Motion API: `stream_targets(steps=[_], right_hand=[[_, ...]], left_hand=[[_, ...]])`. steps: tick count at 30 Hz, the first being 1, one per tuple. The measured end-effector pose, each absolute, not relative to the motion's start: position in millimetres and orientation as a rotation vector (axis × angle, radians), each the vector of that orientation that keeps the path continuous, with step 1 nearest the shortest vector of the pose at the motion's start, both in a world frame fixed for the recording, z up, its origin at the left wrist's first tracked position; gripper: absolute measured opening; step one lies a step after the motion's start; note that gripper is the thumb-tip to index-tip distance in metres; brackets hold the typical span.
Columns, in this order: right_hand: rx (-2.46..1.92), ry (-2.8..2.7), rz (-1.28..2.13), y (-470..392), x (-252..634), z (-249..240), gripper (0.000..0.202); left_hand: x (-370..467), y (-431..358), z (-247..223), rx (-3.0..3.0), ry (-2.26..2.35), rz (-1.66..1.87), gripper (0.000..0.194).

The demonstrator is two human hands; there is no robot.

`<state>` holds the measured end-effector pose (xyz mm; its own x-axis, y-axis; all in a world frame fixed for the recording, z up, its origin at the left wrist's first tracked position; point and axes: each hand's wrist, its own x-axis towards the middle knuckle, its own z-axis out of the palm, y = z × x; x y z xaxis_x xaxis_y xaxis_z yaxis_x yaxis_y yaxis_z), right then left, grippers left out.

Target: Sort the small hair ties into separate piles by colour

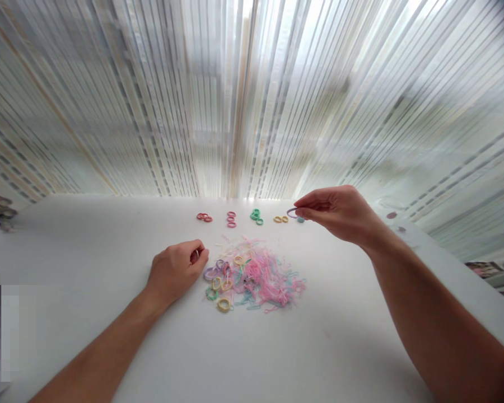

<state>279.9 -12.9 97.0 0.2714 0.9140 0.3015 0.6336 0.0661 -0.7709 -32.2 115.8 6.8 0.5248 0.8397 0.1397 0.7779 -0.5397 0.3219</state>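
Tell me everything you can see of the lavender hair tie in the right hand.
The lavender hair tie is a slim loop, apparently elastic, seen as a narrow oval. The right hand pinches it by one edge, hiding part of it; the visible part looks unbroken. It appears held above the white table, near two yellow hair ties.

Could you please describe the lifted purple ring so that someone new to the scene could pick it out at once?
Beyond the white table hangs a striped curtain; below it, find the row of coloured rings. Near the row's right end, the right hand pinches a purple ring. Unlike the purple rings in the pile, this one is held in fingertips.
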Motion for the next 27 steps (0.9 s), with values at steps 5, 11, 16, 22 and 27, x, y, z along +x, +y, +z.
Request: stream_targets(steps=[5,11,16,22,27], right_hand=[[-1.686,-1.473,0.441,-14,280,99,0.031],[-1.741,-1.378,0.382,-12,285,102,0.024],[-1.756,-1.325,0.357,-13,292,102,0.026],[-1.875,-1.433,0.442,-15,295,101,0.03],[-2.011,-1.67,0.481,-17,295,99,0.013]], left_hand=[[-32,116,7,2.542,1.379,0.404,0.032],[-32,116,7,2.551,1.372,0.413,0.032],[-32,116,7,2.546,1.373,0.411,0.032],[-32,116,7,2.54,1.379,0.402,0.031],[-32,116,8,2.532,1.376,0.396,0.031]])
